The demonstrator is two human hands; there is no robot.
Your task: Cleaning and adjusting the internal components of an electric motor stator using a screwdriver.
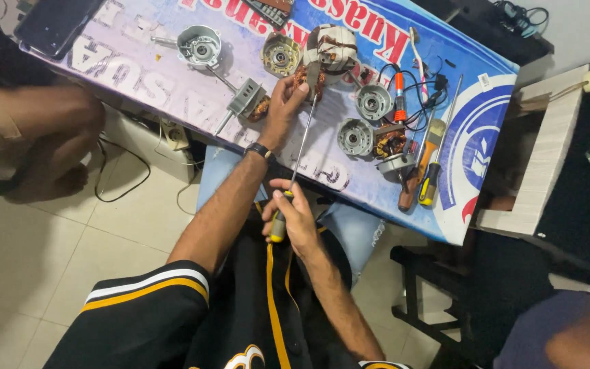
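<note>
Fingers of the left hand (283, 102) are closed on the near side of a motor stator (329, 51) wound with copper wire, which is steadied on the table (138, 61) close to the middle of its far edge. A dark watch (259, 150) is worn on the left wrist. The right hand (296, 217) is wrapped around the yellow and black handle of a long screwdriver (300, 154), held off the near edge of the table above the lap, and the shaft is angled up so that its tip is brought against the stator beside the left fingers.

A round metal housing (199, 46) is laid towards the left far corner, with a grey bracket on a thin rod (244, 99) just beside the left hand. A brass-coloured end cap (280, 55) is set touching or almost touching the stator on its left. Two grey round end covers (364, 117) and a smaller copper-wound part (389, 142) are placed to the right of the stator. Further right, near the right edge, an orange-handled tool (399, 96), tangled black wires (426, 92) and two more screwdrivers (423, 174) are laid out. The table is covered by a printed banner in blue, white and red.
</note>
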